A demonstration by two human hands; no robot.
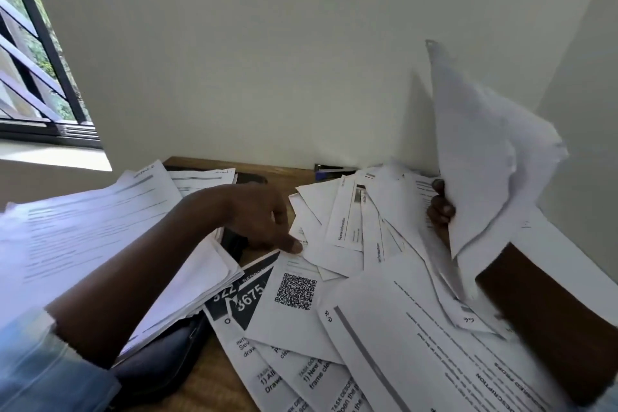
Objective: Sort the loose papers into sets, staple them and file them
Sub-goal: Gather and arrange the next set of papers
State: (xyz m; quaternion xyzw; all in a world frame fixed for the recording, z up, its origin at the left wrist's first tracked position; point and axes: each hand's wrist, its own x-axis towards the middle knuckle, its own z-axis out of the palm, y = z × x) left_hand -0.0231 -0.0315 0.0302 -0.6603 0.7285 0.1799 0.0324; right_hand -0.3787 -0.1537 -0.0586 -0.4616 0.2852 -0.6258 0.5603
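Observation:
Loose printed papers point(347, 231) lie scattered over the right half of a wooden desk point(277, 174). A sheet with a QR code point(296, 291) sits near the middle. My left hand point(264, 217) reaches across with its fingertips touching the edge of a loose sheet. My right hand point(441, 211) grips a bundle of several white sheets point(485, 150) and holds it upright above the pile. A neater stack of papers point(100, 227) lies at the left, under my left forearm. A dark stapler point(331, 169) rests at the back by the wall.
A dark folder or case point(167, 354) lies under the left stack at the desk's front. The wall stands right behind the desk and on the right. A barred window point(33, 60) is at the upper left.

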